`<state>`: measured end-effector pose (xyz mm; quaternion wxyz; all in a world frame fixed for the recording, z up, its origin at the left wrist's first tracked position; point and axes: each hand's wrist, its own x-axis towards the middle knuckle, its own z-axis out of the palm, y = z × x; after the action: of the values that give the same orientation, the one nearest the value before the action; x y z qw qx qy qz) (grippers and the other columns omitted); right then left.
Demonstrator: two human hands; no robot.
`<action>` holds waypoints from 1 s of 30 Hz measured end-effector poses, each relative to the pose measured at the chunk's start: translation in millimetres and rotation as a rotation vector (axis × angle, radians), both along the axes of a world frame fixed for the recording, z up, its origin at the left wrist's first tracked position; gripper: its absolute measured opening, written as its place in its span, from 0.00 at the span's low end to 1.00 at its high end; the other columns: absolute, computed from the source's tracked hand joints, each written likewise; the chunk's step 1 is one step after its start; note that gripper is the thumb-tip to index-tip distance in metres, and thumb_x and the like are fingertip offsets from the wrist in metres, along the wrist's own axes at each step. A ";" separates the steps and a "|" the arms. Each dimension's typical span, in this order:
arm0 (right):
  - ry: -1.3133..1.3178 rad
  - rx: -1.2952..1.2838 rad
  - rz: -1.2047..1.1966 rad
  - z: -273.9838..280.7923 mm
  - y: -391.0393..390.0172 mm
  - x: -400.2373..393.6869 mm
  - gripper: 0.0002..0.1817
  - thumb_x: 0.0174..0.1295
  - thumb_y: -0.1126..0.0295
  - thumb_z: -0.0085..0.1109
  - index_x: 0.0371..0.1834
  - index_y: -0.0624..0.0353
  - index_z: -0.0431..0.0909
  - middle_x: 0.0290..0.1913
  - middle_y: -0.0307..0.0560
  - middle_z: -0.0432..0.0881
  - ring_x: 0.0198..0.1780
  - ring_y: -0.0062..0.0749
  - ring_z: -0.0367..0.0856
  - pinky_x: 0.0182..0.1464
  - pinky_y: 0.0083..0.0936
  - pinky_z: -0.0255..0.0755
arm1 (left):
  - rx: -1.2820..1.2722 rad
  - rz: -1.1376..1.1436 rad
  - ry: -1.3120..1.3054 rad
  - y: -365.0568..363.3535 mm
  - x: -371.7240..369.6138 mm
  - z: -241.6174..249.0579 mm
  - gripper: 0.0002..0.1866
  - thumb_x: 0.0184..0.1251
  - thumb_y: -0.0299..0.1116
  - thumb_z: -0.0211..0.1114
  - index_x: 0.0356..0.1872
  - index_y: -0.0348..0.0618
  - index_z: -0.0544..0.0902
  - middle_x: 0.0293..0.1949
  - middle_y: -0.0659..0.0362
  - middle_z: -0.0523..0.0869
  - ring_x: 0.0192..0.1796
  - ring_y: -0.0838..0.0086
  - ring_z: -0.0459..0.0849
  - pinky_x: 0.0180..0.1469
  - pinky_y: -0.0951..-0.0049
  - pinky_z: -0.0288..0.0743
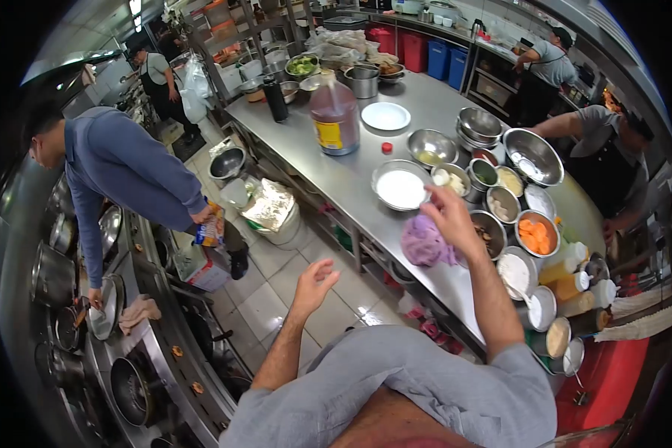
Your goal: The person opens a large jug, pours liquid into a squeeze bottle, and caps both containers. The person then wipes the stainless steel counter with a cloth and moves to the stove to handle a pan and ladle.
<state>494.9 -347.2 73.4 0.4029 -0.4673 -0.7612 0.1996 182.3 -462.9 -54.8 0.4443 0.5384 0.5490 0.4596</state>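
Note:
My right hand [449, 216] is over the steel table, just above and beside a bunched purple cloth [424, 240], fingers apart and slightly curled. Whether its fingertips touch the cloth cannot be made out. A steel bowl with white contents [400, 185] lies just beyond the fingers. My left hand [315, 285] hangs over the tiled floor, left of the table edge, with nothing in it and its fingers loosely apart. Near the bowl, a red cap [387, 148] lies on the table, in front of a large jug of brown liquid [334, 119] with a yellow label.
Steel bowls, one with orange pieces [537, 232], and squeeze bottles [571, 286] crowd the right side of the table [313, 168]. A person in a blue sweater [127, 160] leans over the stove at left, holding a packet [210, 225]. Other people stand around the kitchen.

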 end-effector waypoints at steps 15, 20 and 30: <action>-0.706 -0.348 -0.106 -101.6 329.7 -100.4 0.23 0.53 0.71 0.54 0.55 0.57 0.76 0.53 0.61 0.78 0.57 0.52 0.76 0.59 0.40 0.70 | -0.266 0.367 -0.032 27.0 -129.3 -46.7 0.23 0.60 0.32 0.68 0.55 0.34 0.76 0.48 0.55 0.82 0.45 0.76 0.80 0.47 0.76 0.75; -0.754 -0.297 -0.137 -153.8 373.4 -92.1 0.23 0.47 0.75 0.53 0.51 0.57 0.79 0.44 0.60 0.82 0.50 0.52 0.80 0.55 0.39 0.73 | -0.268 0.401 0.066 89.9 -151.2 -32.0 0.23 0.60 0.34 0.69 0.54 0.35 0.77 0.50 0.55 0.81 0.47 0.75 0.80 0.47 0.75 0.75; -0.361 -0.373 -0.056 -59.3 382.8 -92.3 0.17 0.53 0.70 0.60 0.47 0.63 0.78 0.45 0.59 0.82 0.45 0.48 0.81 0.48 0.35 0.73 | -0.172 0.222 0.196 187.2 -172.6 -45.7 0.24 0.61 0.33 0.68 0.56 0.34 0.74 0.46 0.52 0.81 0.44 0.74 0.81 0.43 0.76 0.76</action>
<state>402.7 35.6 14.1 0.1730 -0.5825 -0.7575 0.2385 9.7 -275.8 -100.5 0.3795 0.4768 0.6830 0.4026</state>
